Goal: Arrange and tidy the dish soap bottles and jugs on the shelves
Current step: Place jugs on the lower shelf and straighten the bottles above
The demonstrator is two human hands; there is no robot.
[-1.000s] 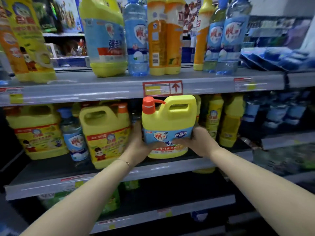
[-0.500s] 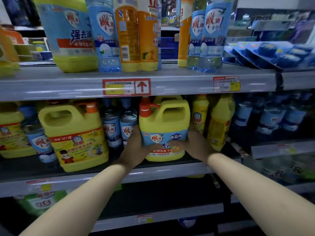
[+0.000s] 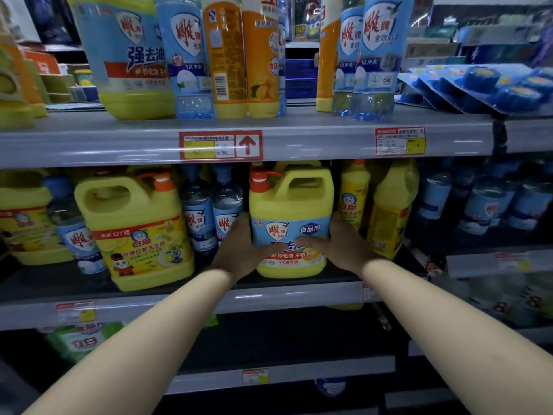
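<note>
1. Yellow jug (image 3: 291, 199) sits in the middle of the frame, held between both hands; both bare forearms reach up from the lower corners and converge on it.
2. Left hand (image 3: 239, 250) is clasped round the jug's left side, thumb laid across the lower label; right hand (image 3: 338, 247) mirrors it on the right side, thumb also on the label; both sets of fingers are curled, grasping the jug.
3. Jug is opaque, so its contents do not show; its base is down on the middle shelf (image 3: 149, 307), under the upper shelf (image 3: 299, 142) and just below the price tag with a red arrow (image 3: 221, 145).
4. Long axis is vertical; the jug stands upright, its blue label facing the camera, red pump cap at its upper left, carry handle at its upper right.
5. Just left of it stand two clear blue-capped bottles (image 3: 209, 217); farther left is a second yellow jug (image 3: 131, 229), orange cap on its right; just right stands a slim yellow bottle (image 3: 354, 193).
</note>
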